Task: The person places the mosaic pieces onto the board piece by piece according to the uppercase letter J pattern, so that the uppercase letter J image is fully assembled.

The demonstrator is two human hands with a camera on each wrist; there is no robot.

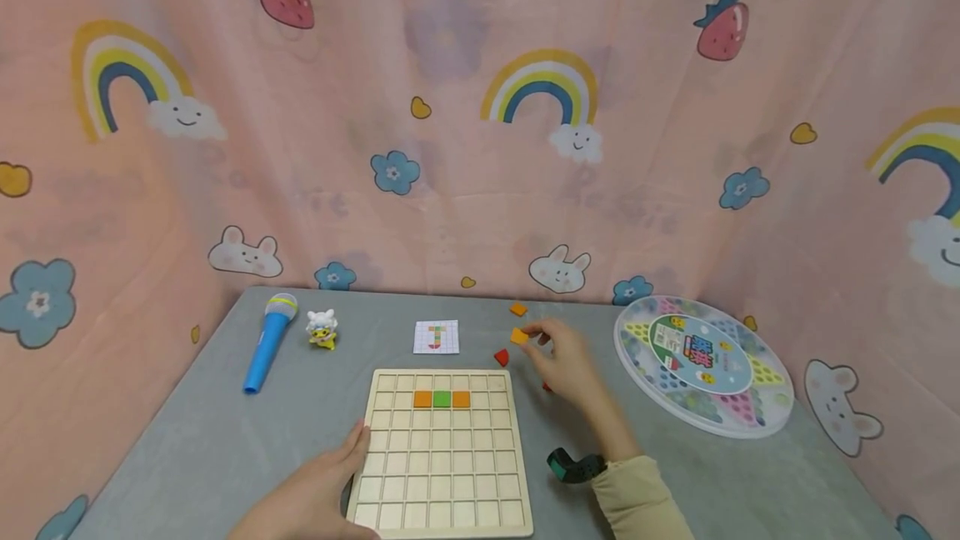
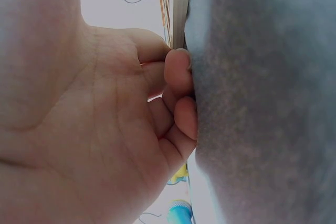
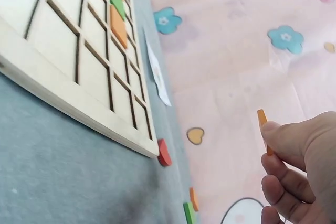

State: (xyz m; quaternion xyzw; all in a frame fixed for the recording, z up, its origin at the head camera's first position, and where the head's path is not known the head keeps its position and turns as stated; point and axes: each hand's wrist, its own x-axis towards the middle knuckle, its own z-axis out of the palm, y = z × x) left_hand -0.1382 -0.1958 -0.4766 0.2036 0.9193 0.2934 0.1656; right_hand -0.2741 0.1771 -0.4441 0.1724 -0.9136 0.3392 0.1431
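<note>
My right hand pinches an orange square tile between thumb and fingers, raised over the table right of the grid board's far edge. The wooden grid board lies flat in front of me. In one of its upper rows sit two orange tiles with a green tile between them. My left hand holds the board at its left side and near corner; in the left wrist view its fingers curl against the board's edge. A red piece lies just beyond the board's far right corner.
Another orange tile lies near the back edge; a green piece shows in the right wrist view. A pattern card lies behind the board. A blue microphone and small figurine are left; a round game board is right.
</note>
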